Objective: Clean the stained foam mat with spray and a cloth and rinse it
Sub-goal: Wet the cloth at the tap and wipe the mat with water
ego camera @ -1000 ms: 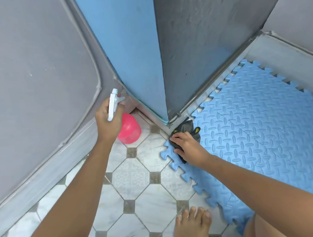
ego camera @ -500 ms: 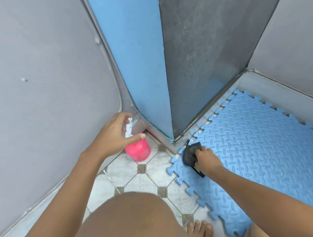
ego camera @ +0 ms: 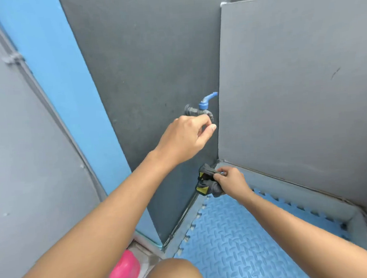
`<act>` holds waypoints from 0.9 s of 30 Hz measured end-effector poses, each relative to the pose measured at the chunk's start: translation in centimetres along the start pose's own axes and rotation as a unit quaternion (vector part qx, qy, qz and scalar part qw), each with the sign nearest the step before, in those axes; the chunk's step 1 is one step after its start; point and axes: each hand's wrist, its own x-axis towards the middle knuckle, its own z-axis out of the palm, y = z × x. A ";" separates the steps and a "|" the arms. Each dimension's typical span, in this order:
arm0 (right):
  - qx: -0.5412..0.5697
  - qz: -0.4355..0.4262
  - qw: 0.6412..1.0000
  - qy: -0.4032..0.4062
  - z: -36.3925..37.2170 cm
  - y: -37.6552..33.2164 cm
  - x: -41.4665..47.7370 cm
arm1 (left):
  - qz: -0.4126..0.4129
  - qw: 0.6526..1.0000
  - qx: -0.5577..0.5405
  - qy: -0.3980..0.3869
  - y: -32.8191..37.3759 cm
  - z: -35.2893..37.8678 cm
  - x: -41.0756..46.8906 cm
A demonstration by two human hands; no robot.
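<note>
Foam mat (ego camera: 238, 243), blue with toothed interlocking edges, is lying flat on the floor below the tap (ego camera: 200, 110), filling the corner under it and running out toward us. We are holding our left hand (ego camera: 184, 138) up just beneath the tap, its fingers loosely curled and the thumb tip standing a little apart from them, with nothing gripped that we can see. The knuckles are overlapping the spout in the view, and we cannot tell whether they are touching it. The tap's blue lever (ego camera: 208, 98) is pointing up and to the right above that hand. Well below the tap, our right hand (ego camera: 231, 182) is pinching a bunched dark cloth (ego camera: 206, 181) with yellow patches, fingers and thumb curled round its folds, and is holding it close to the dark grey wall (ego camera: 147, 55) that is carrying the tap. Far below and to the left of the tap, a pink spray bottle (ego camera: 125, 269) is sitting on the floor off the mat, beside our bare knee (ego camera: 171, 275), with neither hand touching it.
</note>
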 end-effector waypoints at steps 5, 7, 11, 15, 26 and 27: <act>0.073 -0.006 0.994 0.078 -7.4 -3.9 1.6 | -0.050 0.981 0.181 -0.044 1.3 1.4 12.2; 0.092 0.000 0.992 0.088 -9.4 -4.2 2.2 | -0.088 0.955 0.263 -0.107 0.5 2.8 15.2; 0.101 0.005 0.990 0.094 -11.5 -4.2 3.2 | -0.131 0.923 0.300 -0.202 -1.1 5.4 17.4; 0.089 0.018 0.993 0.079 -11.3 -3.6 4.8 | -0.134 0.931 0.267 -0.209 -2.2 5.5 18.0; 0.075 0.019 0.996 0.037 -9.9 -5.0 5.8 | -0.013 0.942 0.203 -0.267 -3.1 5.4 18.4; 0.071 0.017 0.997 0.037 -10.0 -5.1 5.8 | -0.007 0.944 0.198 -0.265 -3.1 5.4 18.4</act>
